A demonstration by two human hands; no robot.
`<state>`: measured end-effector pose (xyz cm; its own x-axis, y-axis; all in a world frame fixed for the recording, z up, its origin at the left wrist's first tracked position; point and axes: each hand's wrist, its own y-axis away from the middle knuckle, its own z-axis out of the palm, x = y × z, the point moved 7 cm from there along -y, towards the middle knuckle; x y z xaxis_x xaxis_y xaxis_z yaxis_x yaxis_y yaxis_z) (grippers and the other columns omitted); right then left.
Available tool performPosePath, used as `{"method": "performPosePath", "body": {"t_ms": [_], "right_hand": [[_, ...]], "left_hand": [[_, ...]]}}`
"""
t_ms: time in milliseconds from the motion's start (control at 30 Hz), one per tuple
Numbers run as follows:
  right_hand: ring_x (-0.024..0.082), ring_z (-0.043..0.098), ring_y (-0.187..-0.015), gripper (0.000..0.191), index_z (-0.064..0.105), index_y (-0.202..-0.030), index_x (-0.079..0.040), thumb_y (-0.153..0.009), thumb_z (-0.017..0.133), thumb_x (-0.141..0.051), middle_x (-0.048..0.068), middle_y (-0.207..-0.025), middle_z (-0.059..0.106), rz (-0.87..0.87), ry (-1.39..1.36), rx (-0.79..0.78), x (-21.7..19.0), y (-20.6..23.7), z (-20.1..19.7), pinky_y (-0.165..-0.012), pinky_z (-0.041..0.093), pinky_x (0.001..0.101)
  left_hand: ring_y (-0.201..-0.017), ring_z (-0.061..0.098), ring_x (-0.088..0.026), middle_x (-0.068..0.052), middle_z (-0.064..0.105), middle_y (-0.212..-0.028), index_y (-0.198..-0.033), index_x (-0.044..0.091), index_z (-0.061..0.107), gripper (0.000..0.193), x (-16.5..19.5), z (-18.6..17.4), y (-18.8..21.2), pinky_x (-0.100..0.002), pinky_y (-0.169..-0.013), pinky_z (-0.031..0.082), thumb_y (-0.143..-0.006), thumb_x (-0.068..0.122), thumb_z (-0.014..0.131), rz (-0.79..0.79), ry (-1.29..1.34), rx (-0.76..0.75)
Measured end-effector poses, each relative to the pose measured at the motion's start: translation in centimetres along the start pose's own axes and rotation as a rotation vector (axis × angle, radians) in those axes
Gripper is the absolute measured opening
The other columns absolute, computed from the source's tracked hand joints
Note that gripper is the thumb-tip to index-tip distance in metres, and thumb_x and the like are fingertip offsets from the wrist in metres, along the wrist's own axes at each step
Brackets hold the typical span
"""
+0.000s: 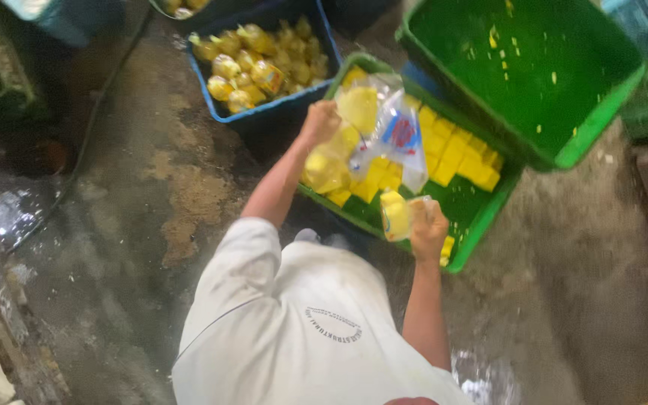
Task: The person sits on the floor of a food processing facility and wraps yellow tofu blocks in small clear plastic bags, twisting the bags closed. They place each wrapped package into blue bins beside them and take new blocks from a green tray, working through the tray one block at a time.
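My left hand [319,120] pinches a clear plastic bag [384,131] open over the green crate [481,225]; my right hand [427,225] grips a yellow block [394,215]. Many blocks [455,154] remain unbagged, while the blue crate [223,112] already holds filled bags [260,60].

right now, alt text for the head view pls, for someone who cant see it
Seen from above, a person's left hand lifts a clear plastic bag of yellow blocks while the right hand grips a bagged yellow block, over a green crate of yellow blocks. A blue crate of filled bags sits behind on wet concrete floor.
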<state>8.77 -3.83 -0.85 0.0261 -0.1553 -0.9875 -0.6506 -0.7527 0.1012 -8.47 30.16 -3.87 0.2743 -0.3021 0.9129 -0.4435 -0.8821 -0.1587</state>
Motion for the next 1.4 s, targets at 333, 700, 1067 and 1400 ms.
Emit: {"method": "performPosePath", "body": {"t_ms": [333,700,1067,1400], "right_hand": [[0.032,0.055,-0.114,0.107,0.03,-0.145,0.004,-0.061,0.091,-0.021,0.02,-0.134,0.051,-0.458,0.31,-0.512,-10.3,-2.6,20.3,-0.095,0.047,0.0395],[0.028,0.063,-0.106,0.069,0.048,-0.131,0.0,-0.075,0.084,-0.02,0.016,-0.121,0.062,0.137,0.509,-0.661,5.5,-2.2,59.1,-0.09,0.052,0.0385],[0.024,0.071,-0.097,0.033,0.066,-0.117,-0.005,-0.089,0.076,-0.019,0.011,-0.108,0.073,-0.088,0.091,-0.57,-1.2,-17.7,85.5,-0.084,0.057,0.0375],[0.029,0.073,-0.083,0.015,0.076,-0.102,-0.008,-0.099,0.068,-0.02,0.015,-0.093,0.076,-0.369,0.619,-0.446,-4.1,-42.9,103.6,-0.073,0.057,0.0421]], "left_hand": [[-0.065,0.051,-0.043,-0.023,0.058,-0.071,-0.08,0.001,0.06,0.012,8.8,-10.2,6.4,-0.047,-0.058,0.048,-0.08,0.011,0.067,0.096,-0.056,0.029],[-0.072,0.068,-0.033,-0.013,0.063,-0.074,-0.077,0.007,0.06,0.013,-2.4,-32.7,7.8,-0.045,-0.063,0.053,-0.082,0.014,0.07,0.303,-0.374,-0.166],[-0.096,0.073,-0.02,-0.009,0.068,-0.121,-0.118,0.007,0.061,0.026,-19.3,-64.3,-11.4,-0.033,-0.082,0.06,-0.092,0.005,0.067,0.044,0.136,0.378],[-0.085,0.063,-0.017,-0.009,0.068,-0.097,-0.109,0.001,0.063,0.02,-51.9,-80.8,-13.6,-0.034,-0.078,0.052,-0.094,0.013,0.068,-0.896,-0.047,0.59]]}}
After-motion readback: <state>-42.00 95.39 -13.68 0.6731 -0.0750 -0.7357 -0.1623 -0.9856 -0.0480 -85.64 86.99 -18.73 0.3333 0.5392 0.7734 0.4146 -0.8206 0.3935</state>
